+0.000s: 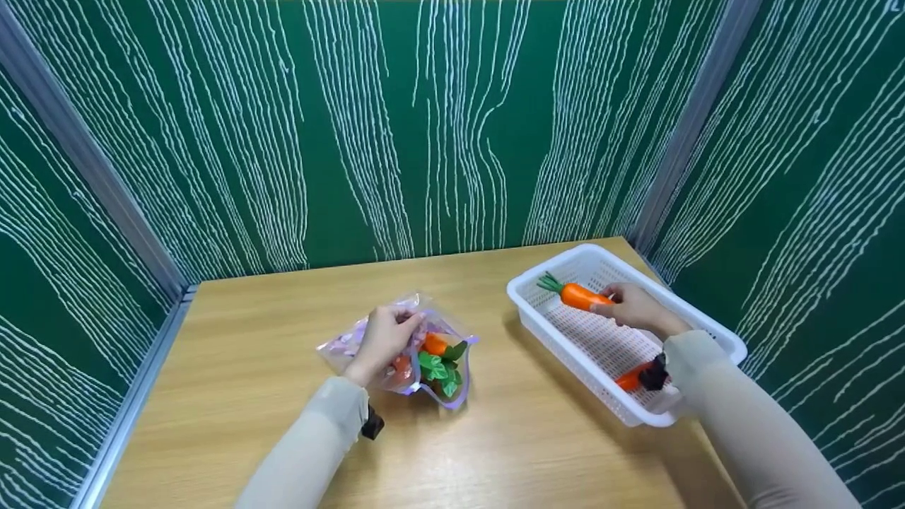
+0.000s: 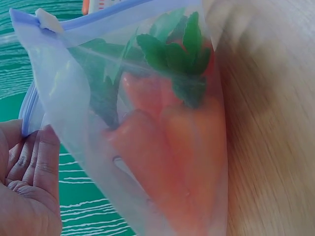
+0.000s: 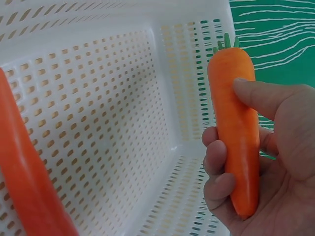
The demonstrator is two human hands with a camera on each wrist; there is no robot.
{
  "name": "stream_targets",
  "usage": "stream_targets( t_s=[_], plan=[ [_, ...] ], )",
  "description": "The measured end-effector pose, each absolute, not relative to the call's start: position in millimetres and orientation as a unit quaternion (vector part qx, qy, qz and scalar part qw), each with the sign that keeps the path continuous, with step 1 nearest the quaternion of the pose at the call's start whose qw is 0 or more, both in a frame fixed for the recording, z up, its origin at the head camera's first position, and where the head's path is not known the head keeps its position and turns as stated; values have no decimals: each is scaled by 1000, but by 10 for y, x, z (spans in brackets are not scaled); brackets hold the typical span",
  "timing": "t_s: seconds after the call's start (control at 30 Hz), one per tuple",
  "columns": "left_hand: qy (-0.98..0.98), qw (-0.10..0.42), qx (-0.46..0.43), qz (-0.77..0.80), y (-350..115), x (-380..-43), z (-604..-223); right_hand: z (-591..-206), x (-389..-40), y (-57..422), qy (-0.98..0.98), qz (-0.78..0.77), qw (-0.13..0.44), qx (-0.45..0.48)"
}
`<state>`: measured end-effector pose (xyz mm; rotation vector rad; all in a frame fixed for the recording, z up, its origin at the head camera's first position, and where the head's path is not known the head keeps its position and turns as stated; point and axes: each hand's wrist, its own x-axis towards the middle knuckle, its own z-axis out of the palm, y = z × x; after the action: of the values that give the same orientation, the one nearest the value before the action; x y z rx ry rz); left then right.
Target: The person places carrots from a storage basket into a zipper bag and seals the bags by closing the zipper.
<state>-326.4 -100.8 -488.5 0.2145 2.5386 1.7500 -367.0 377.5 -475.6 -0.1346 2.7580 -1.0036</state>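
Observation:
My right hand (image 1: 633, 308) grips an orange carrot (image 1: 581, 296) with short green tops, holding it over the white perforated basket (image 1: 524, 302). In the right wrist view the thumb lies along the carrot (image 3: 235, 118) and the fingers curl round its other side. Pinched in my left hand (image 1: 384, 341) is the edge of a clear zip bag (image 1: 452, 404) with a purple rim. Through the plastic, the left wrist view shows several carrots (image 2: 192, 147) and green leaves (image 2: 172, 59). A white slider (image 2: 48, 20) sits on the bag's rim.
Another orange-red carrot (image 1: 631, 378) lies in the near end of the basket, partly hidden by the right wrist. Bag and basket stand apart on the wooden table (image 1: 269, 318). Green panels (image 1: 438, 127) with white lines and grey metal posts (image 1: 689, 127) enclose the table's back and sides.

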Motion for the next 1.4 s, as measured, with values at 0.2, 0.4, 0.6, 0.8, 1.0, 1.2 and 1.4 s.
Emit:
stream_targets(
  t_s=[0.2,0.4,0.6,0.8,1.0,1.2,1.4],
  plan=[
    [823,27,70,564,-1021,-3273,-4881,-4670,-3669,3760,931,-348,103,-45],
    [819,18,78,569,-1020,-3270,-4867,-4586,-3654,3717,928,-355,94,-55],
    [819,-4,100,566,-1011,-3285,-4869,-4522,-3645,3627,925,-364,85,-73],
    [821,-1,89,563,-1013,-3296,-4875,-4481,-3616,3503,924,-366,82,-79],
    [818,0,85,569,-1006,-3297,-4861,-4439,-3582,3366,923,-366,70,-99],
    [811,2,90,578,-1012,-3293,-4856,-4412,-3558,3240,921,-365,57,-124],
    [805,4,93,585,-1014,-3292,-4844,-4388,-3526,3127,917,-369,57,-139]
  ],
)
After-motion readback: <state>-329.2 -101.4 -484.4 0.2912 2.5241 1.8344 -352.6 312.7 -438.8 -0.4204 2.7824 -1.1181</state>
